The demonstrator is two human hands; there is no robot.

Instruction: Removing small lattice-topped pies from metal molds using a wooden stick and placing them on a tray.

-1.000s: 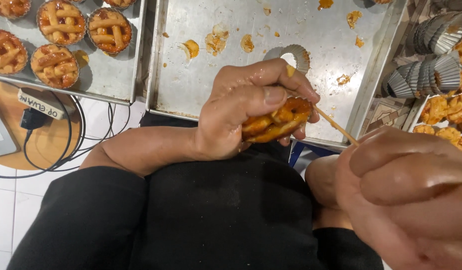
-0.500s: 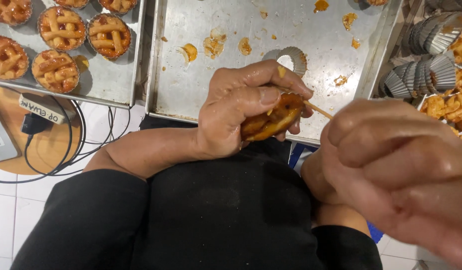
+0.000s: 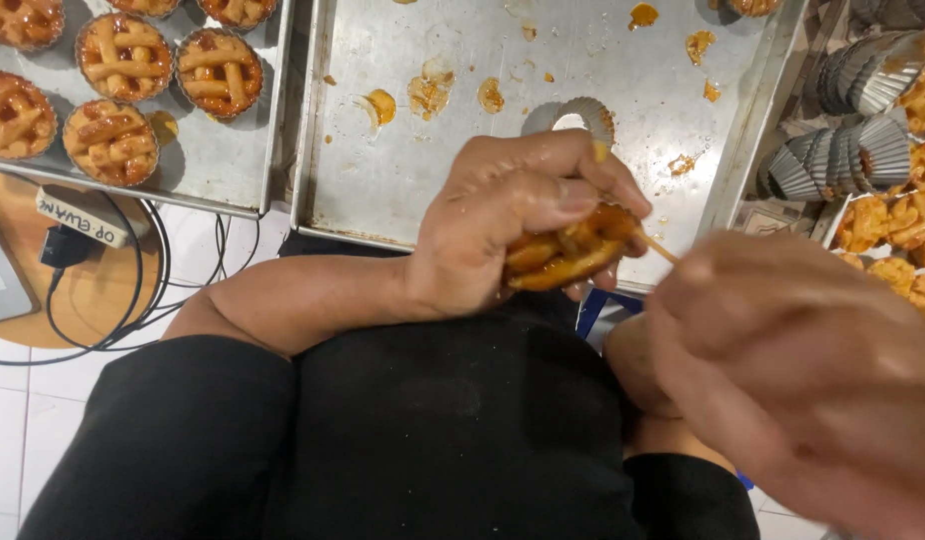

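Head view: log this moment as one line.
left hand: grips lattice tart | right hand: thin wooden stick at tart edge | below: steel tray with empty fluted tin

The left hand (image 3: 523, 215) is curled up tight, with its back turned up to the camera. Its thumb lies flat across the front and its fingers (image 3: 583, 165) wrap over the top, so the hand is closed in a grip. The bare left forearm bends in across the body. The right hand (image 3: 813, 370) is very close to the camera and blurry. Its fingers are bunched together, pinching.
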